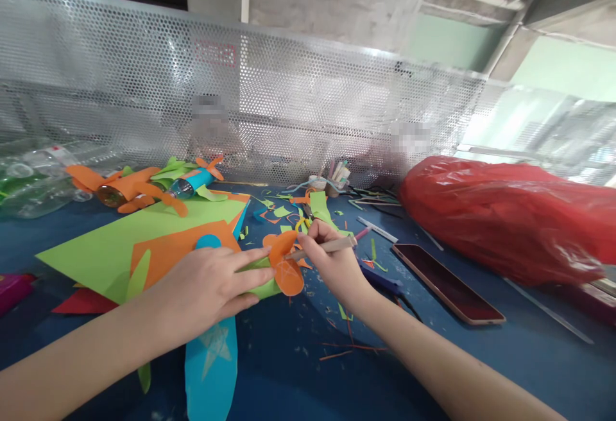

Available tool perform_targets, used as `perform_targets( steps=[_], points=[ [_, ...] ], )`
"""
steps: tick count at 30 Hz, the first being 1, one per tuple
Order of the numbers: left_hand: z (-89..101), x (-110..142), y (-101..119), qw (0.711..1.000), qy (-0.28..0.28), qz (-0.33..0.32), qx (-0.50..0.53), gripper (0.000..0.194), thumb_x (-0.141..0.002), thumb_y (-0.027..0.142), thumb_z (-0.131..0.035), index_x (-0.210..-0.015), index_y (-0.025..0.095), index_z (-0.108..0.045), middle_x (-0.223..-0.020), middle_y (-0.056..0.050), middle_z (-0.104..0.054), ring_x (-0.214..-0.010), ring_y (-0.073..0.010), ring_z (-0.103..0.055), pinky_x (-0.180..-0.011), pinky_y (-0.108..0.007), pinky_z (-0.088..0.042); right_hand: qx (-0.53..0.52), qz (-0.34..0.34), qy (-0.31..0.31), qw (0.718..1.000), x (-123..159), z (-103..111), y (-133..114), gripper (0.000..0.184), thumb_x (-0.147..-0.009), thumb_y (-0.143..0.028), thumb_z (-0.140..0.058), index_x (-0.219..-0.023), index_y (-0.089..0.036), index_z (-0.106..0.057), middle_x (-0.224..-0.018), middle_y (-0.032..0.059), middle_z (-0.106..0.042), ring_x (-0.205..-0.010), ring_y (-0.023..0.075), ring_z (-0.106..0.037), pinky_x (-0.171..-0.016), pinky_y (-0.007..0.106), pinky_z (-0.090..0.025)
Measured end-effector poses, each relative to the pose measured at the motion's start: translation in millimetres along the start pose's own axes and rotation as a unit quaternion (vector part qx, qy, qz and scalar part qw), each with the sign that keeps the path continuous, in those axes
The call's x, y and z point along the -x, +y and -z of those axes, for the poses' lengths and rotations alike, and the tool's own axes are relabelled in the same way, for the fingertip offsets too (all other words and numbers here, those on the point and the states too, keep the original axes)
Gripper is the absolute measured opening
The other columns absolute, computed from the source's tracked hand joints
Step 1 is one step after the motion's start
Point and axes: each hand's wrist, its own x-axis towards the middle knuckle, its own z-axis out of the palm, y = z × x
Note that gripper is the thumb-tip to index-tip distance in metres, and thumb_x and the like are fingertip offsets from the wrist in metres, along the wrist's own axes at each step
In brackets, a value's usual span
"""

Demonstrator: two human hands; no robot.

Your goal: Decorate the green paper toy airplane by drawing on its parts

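Observation:
A toy plane with a green paper body [264, 289] lies under my left hand [216, 280], whose fingers press along it. One blue paper wing [212, 369] with a pale star on it reaches toward me. At the plane's right end is an orange paper piece [289, 273] with rounded lobes and a faint star outline. My right hand [330, 254] pinches a pale marker pen [332, 246], its tip touching the orange piece. The underside of the plane and my left thumb are hidden.
Coloured paper sheets [96, 254] lie at left, with two finished-looking planes [192, 180] behind and clear plastic bottles [43, 177] at far left. Paper scraps and a cup of pens [339, 177] are ahead. A phone [447, 283] and a red plastic bag [491, 215] sit at right.

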Motion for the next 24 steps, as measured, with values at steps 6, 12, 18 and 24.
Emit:
perform_targets(
  steps=[6,12,18,24],
  points=[
    [0.4,-0.9,0.2,1.0,0.003,-0.004,0.001,0.031,-0.111,0.035,-0.045,-0.129,0.028,-0.07,-0.143,-0.008,-0.069,-0.088,-0.026,-0.077,-0.067,-0.036,-0.059,0.0,0.005,-0.006,1.0,1.5,-0.2,-3.0,0.032,-0.082,-0.04,-0.06,-0.061,-0.027,-0.04,-0.053,-0.0086,-0.035,-0.052,0.0112,-0.031,-0.051,0.027,-0.026],
    [-1.5,-0.3,0.1,1.0,0.011,-0.006,-0.002,0.033,-0.112,0.035,-0.043,-0.128,0.028,-0.071,-0.142,-0.008,-0.07,-0.091,-0.0265,-0.076,-0.069,-0.036,-0.06,-0.001,0.007,-0.001,1.0,0.3,-0.2,-1.1,0.032,-0.082,-0.04,-0.061,-0.061,-0.027,-0.041,-0.053,-0.0086,-0.035,-0.051,0.011,-0.031,-0.051,0.027,-0.025],
    [-2.2,0.1,1.1,1.0,0.015,-0.005,-0.004,0.033,-0.112,0.035,-0.043,-0.128,0.028,-0.071,-0.141,-0.007,-0.071,-0.09,-0.0255,-0.076,-0.069,-0.035,-0.059,-0.005,0.01,-0.009,1.0,0.6,-0.2,-0.7,0.032,-0.082,-0.04,-0.061,-0.061,-0.026,-0.04,-0.053,-0.0087,-0.035,-0.051,0.0108,-0.031,-0.051,0.027,-0.026],
    [-1.6,0.2,1.0,1.0,0.01,-0.001,0.0,0.031,-0.111,0.035,-0.046,-0.127,0.028,-0.071,-0.142,-0.008,-0.07,-0.091,-0.0262,-0.076,-0.07,-0.036,-0.059,-0.008,0.007,-0.01,1.0,0.9,-0.5,-1.5,0.032,-0.082,-0.04,-0.061,-0.061,-0.026,-0.041,-0.053,-0.0091,-0.035,-0.051,0.0105,-0.031,-0.05,0.027,-0.025]
  ],
)
